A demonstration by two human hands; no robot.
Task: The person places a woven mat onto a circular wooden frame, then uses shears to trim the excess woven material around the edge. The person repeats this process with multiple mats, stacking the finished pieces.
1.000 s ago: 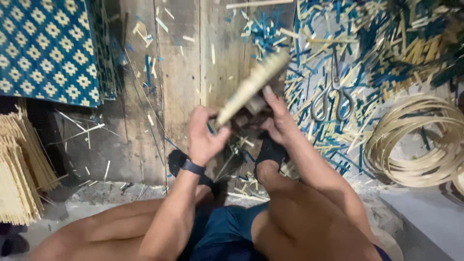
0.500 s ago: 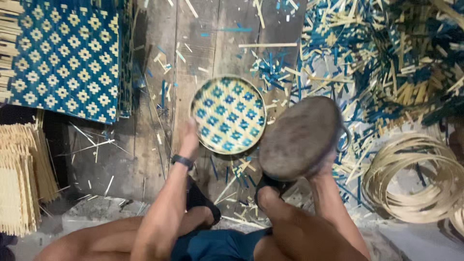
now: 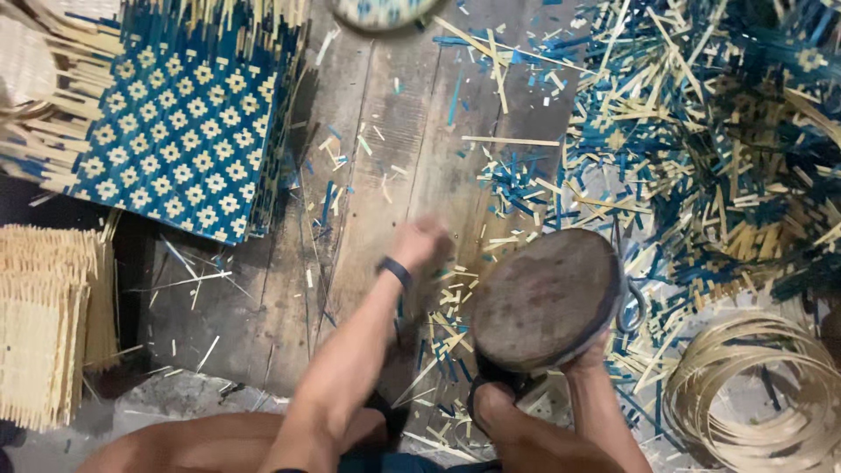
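My right hand (image 3: 585, 357) grips the lower rim of a round, dark brown disc (image 3: 545, 298) and holds it tilted above the floor at centre right. My left hand (image 3: 422, 240), with a dark band (image 3: 396, 271) on the wrist, is stretched forward over the wooden planks (image 3: 385, 166). It is blurred and I see nothing in it. A round woven piece in blue and cream (image 3: 382, 10) lies blurred at the top edge, far from both hands. My bare knees fill the bottom of the view.
A stack of blue-and-cream woven square mats (image 3: 175, 140) lies at top left, with pale bamboo mats (image 3: 44, 324) below it. Blue and cream offcuts (image 3: 718, 131) cover the right side. Coiled bamboo hoops (image 3: 753, 394) sit at bottom right, and scissors (image 3: 632, 305) lie beside the disc.
The round woven piece has left my left hand and moved away to the top edge. My left hand has dropped lower and the right still holds the dark disc.
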